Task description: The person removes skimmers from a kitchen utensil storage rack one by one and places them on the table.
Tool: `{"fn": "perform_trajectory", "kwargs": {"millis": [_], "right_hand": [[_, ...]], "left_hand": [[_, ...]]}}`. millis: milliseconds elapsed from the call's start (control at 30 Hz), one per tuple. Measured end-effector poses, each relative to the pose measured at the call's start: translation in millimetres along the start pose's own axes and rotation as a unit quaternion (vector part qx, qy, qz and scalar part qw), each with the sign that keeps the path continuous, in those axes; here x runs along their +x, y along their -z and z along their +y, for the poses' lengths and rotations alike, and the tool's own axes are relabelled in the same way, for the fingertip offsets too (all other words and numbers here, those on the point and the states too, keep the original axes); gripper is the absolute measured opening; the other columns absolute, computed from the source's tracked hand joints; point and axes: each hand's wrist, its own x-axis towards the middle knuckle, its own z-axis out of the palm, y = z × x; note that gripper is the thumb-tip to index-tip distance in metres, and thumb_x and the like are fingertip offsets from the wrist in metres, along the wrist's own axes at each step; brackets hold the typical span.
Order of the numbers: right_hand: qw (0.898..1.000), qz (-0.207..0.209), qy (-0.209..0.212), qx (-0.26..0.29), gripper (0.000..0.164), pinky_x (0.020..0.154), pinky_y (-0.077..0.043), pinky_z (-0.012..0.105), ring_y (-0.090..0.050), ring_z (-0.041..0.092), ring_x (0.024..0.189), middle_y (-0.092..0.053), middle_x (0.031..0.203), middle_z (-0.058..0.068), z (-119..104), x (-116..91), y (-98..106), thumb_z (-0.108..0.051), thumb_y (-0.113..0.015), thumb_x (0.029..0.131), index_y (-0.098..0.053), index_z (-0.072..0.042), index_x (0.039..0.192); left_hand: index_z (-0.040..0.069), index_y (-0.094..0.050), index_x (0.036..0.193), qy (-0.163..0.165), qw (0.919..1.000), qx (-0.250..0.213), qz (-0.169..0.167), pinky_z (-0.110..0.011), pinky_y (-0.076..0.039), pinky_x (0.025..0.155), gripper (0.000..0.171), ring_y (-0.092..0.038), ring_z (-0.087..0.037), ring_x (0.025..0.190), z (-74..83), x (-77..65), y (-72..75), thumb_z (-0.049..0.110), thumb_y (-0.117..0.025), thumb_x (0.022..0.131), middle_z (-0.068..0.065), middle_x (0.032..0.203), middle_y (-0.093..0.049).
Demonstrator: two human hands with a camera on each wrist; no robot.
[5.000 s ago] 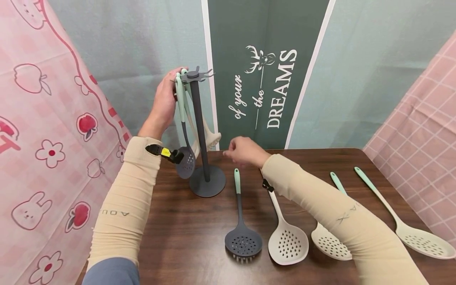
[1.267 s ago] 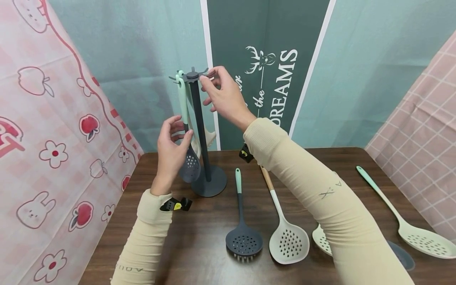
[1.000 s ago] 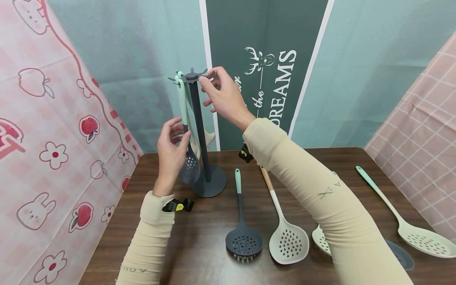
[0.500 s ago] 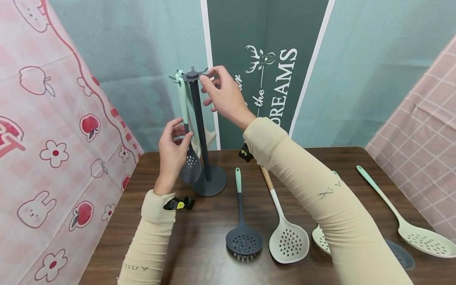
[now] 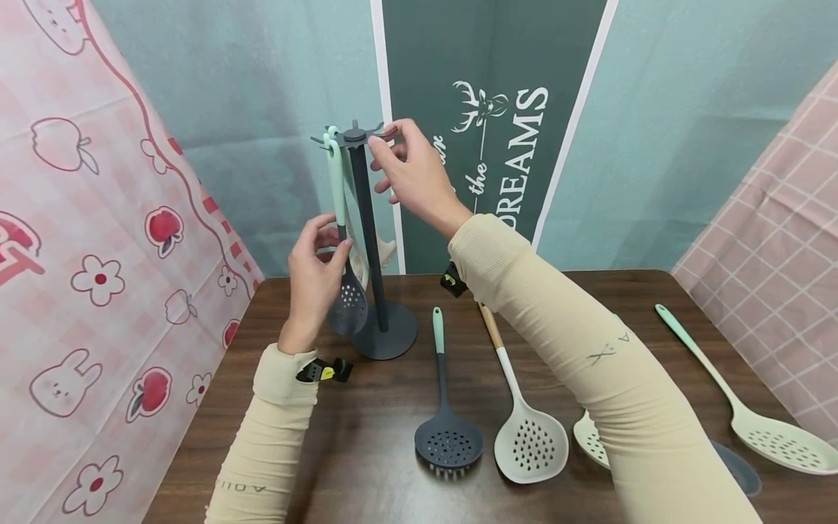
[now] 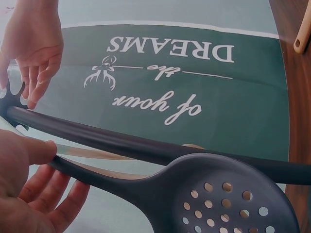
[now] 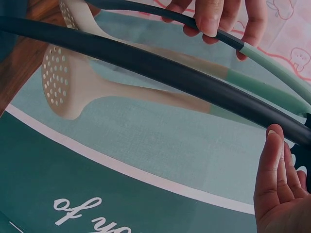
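A dark grey utensil stand [image 5: 369,233] rises from a round base, with hooks around its top. From one hook hangs a slotted spoon [image 5: 349,311] with a mint handle and dark grey perforated head. My left hand [image 5: 313,273] pinches its neck between thumb and fingers, just below the mint part. My right hand [image 5: 415,171] pinches a hook on the opposite side of the stand's top. In the right wrist view, two cream perforated utensils hang behind the pole, one a skimmer [image 7: 60,82] with a wide head.
On the brown table [image 5: 366,437] lie a dark grey skimmer [image 5: 448,440] with a mint handle, a white skimmer [image 5: 532,444] with a wood-coloured handle, and a pale green slotted spoon [image 5: 779,440]. My right sleeve partly covers another pale perforated head [image 5: 591,440] and a dark grey head [image 5: 740,469].
Since five seconds ago, my left hand has come down from the stand's top to the slotted spoon's neck. My right hand has risen from over the table to the hooks. Over the last second both stay nearly still.
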Motion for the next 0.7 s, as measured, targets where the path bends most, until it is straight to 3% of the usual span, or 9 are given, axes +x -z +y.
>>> {"fn": "perform_trajectory", "kwargs": {"millis": [300, 533, 700], "right_hand": [[1.000, -0.001, -0.003, -0.003, 0.029, 0.070, -0.056, 0.042, -0.070, 0.022, 0.078, -0.068, 0.098, 0.007, -1.8, 1.1, 0.2, -0.035, -0.054, 0.106, -0.049, -0.014, 0.125], [1.000, -0.002, -0.005, 0.000, 0.029, 0.066, -0.055, 0.038, -0.071, 0.031, 0.083, -0.068, 0.097, 0.007, -1.4, 2.4, 0.9, -0.035, -0.054, 0.106, -0.049, -0.013, 0.125], [1.000, -0.005, -0.007, -0.005, 0.029, 0.069, -0.056, 0.041, -0.071, 0.025, 0.080, -0.068, 0.098, 0.007, -2.0, 2.5, 1.4, -0.034, -0.053, 0.106, -0.048, -0.013, 0.126]], "left_hand": [[0.005, -0.061, 0.132, -0.001, 1.0000, 0.009, 0.000, -0.044, -0.055, 0.077, 0.039, -0.067, -0.024, 0.094, 0.3, 0.6, 2.2, 0.002, -0.071, 0.095, -0.016, 0.103, -0.066], [0.004, -0.062, 0.132, 0.001, 1.0000, 0.008, 0.004, -0.044, -0.055, 0.078, 0.039, -0.067, -0.023, 0.095, 1.6, 1.4, 3.0, 0.001, -0.071, 0.094, -0.016, 0.103, -0.065], [0.003, -0.061, 0.132, -0.003, 0.9999, 0.003, 0.010, -0.044, -0.055, 0.078, 0.040, -0.067, -0.025, 0.095, 3.6, 2.3, 3.1, 0.000, -0.071, 0.094, -0.017, 0.104, -0.064]]}}
